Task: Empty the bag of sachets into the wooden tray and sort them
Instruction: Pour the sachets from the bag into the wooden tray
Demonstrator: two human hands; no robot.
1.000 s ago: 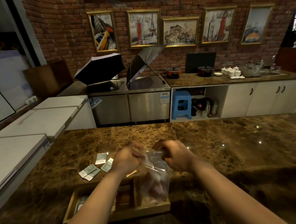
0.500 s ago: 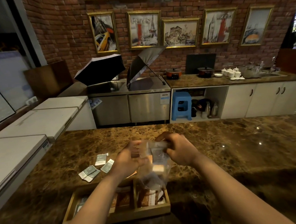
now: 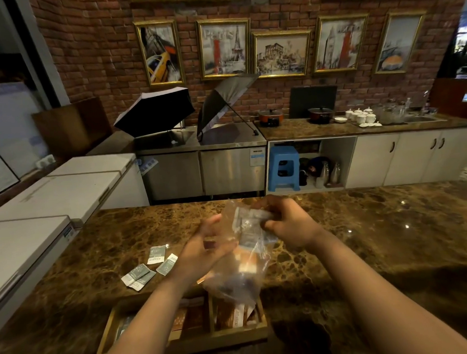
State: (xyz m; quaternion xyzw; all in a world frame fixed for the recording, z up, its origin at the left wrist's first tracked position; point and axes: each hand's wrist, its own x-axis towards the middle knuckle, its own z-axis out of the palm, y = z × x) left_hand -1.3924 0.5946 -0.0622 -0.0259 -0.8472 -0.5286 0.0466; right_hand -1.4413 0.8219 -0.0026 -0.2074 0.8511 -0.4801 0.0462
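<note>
A clear plastic bag (image 3: 243, 261) hangs upside down above the wooden tray (image 3: 209, 339), with pale sachets still inside and blurred. My right hand (image 3: 287, 222) pinches the bag's raised end. My left hand (image 3: 204, 249) is beside the bag at its left, fingers spread, touching its side. The tray has compartments; brown and white sachets (image 3: 236, 314) lie in the right one, darker ones in the middle, a grey-green one (image 3: 124, 324) at the left. My left forearm hides part of the tray.
Several grey-green sachets (image 3: 147, 267) lie loose on the brown marble counter (image 3: 381, 236), left of the tray. White chest freezers (image 3: 50, 193) stand at the left. Behind the counter are steel cabinets, two open umbrellas and a blue stool.
The bag has been turned over and lifted higher. Sachets have dropped from it into the tray's right compartment. My left hand has loosened its hold and its fingers have spread.
</note>
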